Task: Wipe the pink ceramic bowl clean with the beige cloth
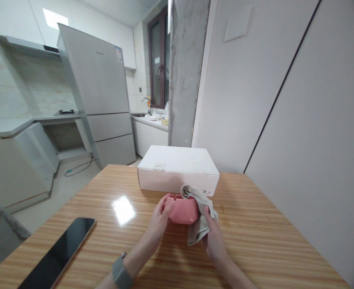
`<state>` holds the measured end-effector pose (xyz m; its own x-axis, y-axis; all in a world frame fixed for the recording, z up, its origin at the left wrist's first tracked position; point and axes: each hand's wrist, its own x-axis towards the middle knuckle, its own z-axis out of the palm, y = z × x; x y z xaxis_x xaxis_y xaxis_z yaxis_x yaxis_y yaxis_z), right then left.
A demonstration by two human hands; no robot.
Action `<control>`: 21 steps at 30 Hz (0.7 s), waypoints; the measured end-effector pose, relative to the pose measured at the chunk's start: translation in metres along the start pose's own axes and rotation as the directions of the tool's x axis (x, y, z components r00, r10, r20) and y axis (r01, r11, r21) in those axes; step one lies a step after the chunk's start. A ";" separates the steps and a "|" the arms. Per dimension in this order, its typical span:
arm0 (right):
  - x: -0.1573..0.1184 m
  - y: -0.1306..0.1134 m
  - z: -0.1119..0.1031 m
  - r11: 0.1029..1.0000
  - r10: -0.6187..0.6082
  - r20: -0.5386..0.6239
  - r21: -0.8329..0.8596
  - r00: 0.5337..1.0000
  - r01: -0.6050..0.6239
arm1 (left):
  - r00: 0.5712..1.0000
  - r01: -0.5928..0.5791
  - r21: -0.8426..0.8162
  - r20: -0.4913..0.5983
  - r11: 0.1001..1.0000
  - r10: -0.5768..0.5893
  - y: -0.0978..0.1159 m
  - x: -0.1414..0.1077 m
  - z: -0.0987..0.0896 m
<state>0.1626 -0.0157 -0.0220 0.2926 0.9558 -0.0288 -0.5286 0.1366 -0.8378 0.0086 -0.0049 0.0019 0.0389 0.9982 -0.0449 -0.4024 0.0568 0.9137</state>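
Note:
A glossy pink container (183, 212) with notches in its rim is held up above the wooden table, in front of a white box. My left hand (159, 218) grips its left side, thumb on the near wall. In my right hand (213, 234) is a folded light grey cloth (201, 204), pinched between thumb and fingers. The cloth lies against the container's right side, and its upper fold reaches over the rim. Part of the container's right end is hidden behind the cloth.
The white box (178, 180) stands at the far edge of the wooden table (249, 224). A black phone (59, 253) lies at the left front. Beyond the table are a fridge (104, 80), a sink counter and a grey pillar; a white wall rises on the right.

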 end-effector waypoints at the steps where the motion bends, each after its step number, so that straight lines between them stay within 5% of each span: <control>1: 0.001 -0.005 0.003 0.999 0.033 -0.027 0.029 0.999 -0.032 | 1.000 0.026 -0.036 0.016 0.999 -0.025 0.001 0.000 0.000; 7: 0.000 -0.029 0.017 0.992 0.061 0.130 0.101 0.990 -0.074 | 0.988 -0.094 0.015 0.125 0.995 0.092 0.005 -0.002 0.000; 13: -0.004 -0.023 0.017 0.990 0.070 0.175 0.108 0.982 -0.090 | 0.921 0.056 -0.174 0.388 0.983 0.016 0.006 -0.011 0.006; 17: -0.005 -0.024 0.016 0.994 0.075 0.174 0.070 0.982 -0.089 | 0.964 -0.003 -0.093 0.265 0.996 0.027 0.005 -0.007 0.004; 21: -0.004 -0.020 0.011 0.997 0.061 0.005 0.044 0.998 -0.061 | 0.993 -0.077 0.031 0.096 0.997 0.074 0.007 -0.005 0.005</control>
<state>0.1632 -0.0193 0.0007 0.2554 0.9638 -0.0770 -0.5798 0.0889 -0.8099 0.0097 -0.0096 0.0106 0.0964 0.9935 0.0613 -0.3757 -0.0207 0.9265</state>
